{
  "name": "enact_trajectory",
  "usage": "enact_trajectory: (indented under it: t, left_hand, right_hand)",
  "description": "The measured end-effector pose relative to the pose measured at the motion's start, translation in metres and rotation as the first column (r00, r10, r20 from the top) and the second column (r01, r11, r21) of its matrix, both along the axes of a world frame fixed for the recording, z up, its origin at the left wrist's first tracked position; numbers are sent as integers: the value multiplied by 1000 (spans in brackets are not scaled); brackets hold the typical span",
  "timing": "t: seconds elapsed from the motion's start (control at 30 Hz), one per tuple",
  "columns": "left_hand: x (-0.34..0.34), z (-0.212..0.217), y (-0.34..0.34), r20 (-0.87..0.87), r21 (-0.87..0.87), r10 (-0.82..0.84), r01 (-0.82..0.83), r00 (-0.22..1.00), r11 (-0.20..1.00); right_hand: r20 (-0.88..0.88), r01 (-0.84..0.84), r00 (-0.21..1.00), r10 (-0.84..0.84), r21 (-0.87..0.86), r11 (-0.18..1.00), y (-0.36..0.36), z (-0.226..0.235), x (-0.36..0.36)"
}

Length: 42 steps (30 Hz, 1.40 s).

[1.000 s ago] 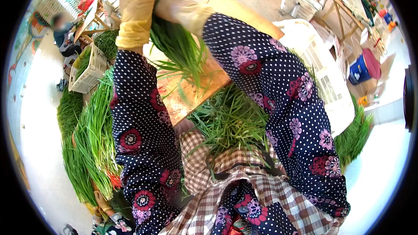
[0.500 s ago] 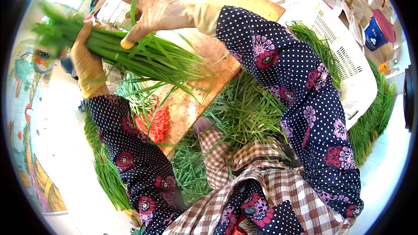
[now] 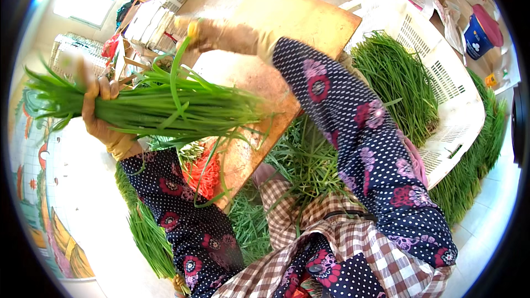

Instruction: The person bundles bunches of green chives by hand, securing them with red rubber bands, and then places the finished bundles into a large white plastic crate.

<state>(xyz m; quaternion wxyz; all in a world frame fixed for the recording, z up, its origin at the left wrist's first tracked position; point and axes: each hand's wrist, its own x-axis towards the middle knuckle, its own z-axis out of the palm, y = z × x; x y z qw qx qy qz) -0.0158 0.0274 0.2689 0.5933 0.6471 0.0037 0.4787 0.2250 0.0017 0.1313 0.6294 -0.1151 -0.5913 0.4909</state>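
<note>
Green bundle (image 3: 187, 111) in left hand (image 3: 96, 107), crossing board (image 3: 309, 22) edge

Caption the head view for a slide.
Left hand gripping long green leaves, one end over a tan board, white basket at right.

The bundle (image 3: 182, 111) is fibrous leaf, smooth with a slight gloss. The counter (image 3: 309, 16) appears to be wood, smooth, with a patchy sheen. The crate (image 3: 468, 124) is rigid, smooth plastic with perforated walls. The sleeves (image 3: 331, 91) and checked clothing (image 3: 367, 243) are matt cloth. The bucket (image 3: 477, 38) appears to be smooth plastic.
</note>
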Motion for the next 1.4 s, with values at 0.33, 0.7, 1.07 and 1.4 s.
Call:
enact_trajectory:
  t: [0.33, 0.7, 1.07, 1.4]
  left_hand:
    - [-37, -9, 18, 170, 125, -567, 553, 806, 824]
    - [-80, 5, -43, 726, 62, -474, 639, 498, 766]
    - [-95, -2, -106, 519, 446, -813, 728, 264, 521]
    - [-116, -21, -124, 552, 422, -692, 559, 466, 713]
  right_hand:
    - [-121, -461, 857, 501, -617, 638, -33, -112, -79]
    - [482, -333, 778, 403, -228, 915, -179, -141, -132]
    - [594, 200, 767, -242, 137, 970, -262, -193, -157]
    - [578, 369, 752, -315, 27, 929, -319, -243, -151]
